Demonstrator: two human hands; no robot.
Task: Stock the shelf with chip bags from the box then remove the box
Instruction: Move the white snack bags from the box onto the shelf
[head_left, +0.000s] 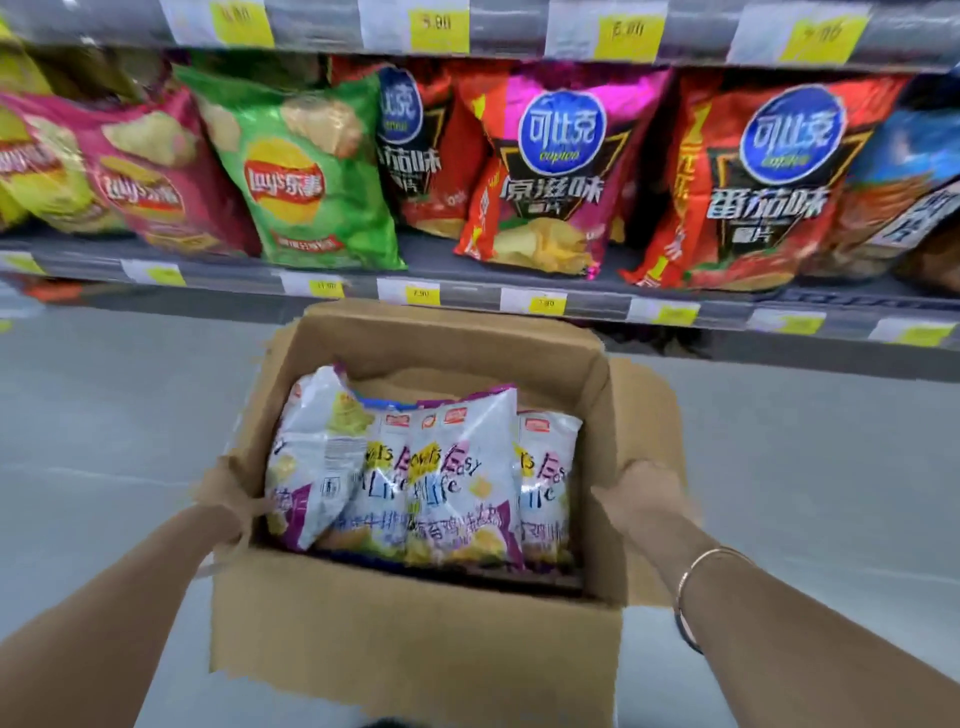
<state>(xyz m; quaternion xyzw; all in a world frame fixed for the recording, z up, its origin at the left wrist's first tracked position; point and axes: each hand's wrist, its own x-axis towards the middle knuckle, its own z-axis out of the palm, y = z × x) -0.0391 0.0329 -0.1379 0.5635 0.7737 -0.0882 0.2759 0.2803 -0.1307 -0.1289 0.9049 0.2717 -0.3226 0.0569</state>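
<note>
Left hand at 9 o'clock, right hand at 3: each grip clamps a box side. Keep level; bags loose; shelf at 12.

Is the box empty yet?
No, the cardboard box still holds several white chip bags, standing side by side.

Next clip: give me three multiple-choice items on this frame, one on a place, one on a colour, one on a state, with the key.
1. Where is the left hand?
A. on the box's left wall
B. on the shelf
C. inside a bag

2. The Lay's bag above the box is mainly:
A. blue
B. green
C. black

3. The box is:
A. taped shut
B. empty
C. open, bags inside

Key: 1 A, fingers grip the cardboard edge; 2 B, green foil front; 3 C, flaps stand open over the white chip bags.
</note>
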